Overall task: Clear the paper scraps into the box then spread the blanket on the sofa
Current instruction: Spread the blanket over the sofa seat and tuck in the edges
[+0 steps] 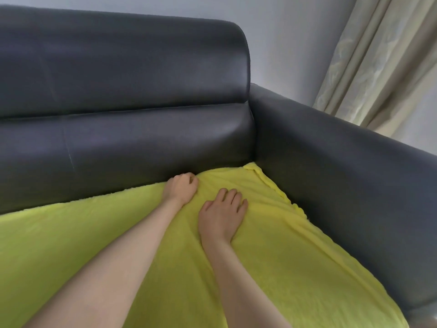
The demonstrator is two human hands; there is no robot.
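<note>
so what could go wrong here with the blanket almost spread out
The left hand bunches the blanket by the sofa backrest; tugging there could raise wrinkles under the flat right hand. The far corner by the armrest looks rolled and may stay folded.

Left grip [182,187] curled; right grip [221,215] flat, fingers spread.

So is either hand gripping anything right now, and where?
The left hand grips the yellow-green blanket at its back edge by the backrest; the right hand only rests flat on it.
</note>
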